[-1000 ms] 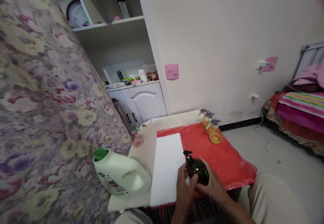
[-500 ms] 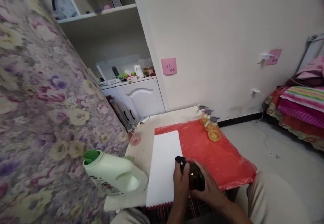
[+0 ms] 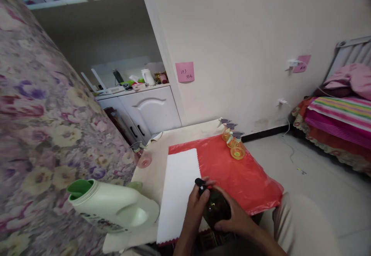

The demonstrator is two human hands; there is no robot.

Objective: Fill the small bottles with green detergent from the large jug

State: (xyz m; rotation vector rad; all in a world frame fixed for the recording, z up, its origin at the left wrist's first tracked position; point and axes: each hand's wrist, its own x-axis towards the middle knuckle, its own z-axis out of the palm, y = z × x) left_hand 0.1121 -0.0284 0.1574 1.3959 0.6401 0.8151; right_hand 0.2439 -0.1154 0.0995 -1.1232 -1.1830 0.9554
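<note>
"Since the head view is all we have, where does it put the dark pump bottle (image 3: pixel 217 206)?"

"Between both hands, by the near edge of the bench (image 3: pixel 185 134), with its top leaning toward the left."

"How are they holding it?"

"The left hand (image 3: pixel 194 207) grips around the neck, just below the black pump head (image 3: pixel 199 182). The right hand (image 3: pixel 236 218) cups the rounded body, thumb low on the near side."

"What could go wrong?"

"A slip, I'd say. That curved body looks slick, so a slack right hand could let it swing down. Pressure on the pump might also squirt something, though I can't see whether there's liquid inside."

"Anything nearby at risk?"

"The zigzag-edged white sheet (image 3: pixel 178 190) lies just beside the left hand, over the red plastic sheet (image 3: pixel 243 175), so drips could mark it. The pale green jug (image 3: pixel 127 205) seems uncapped; a wide left elbow might tip it. The yellow spray bottles (image 3: pixel 237 153) are well apart from both hands."
</note>
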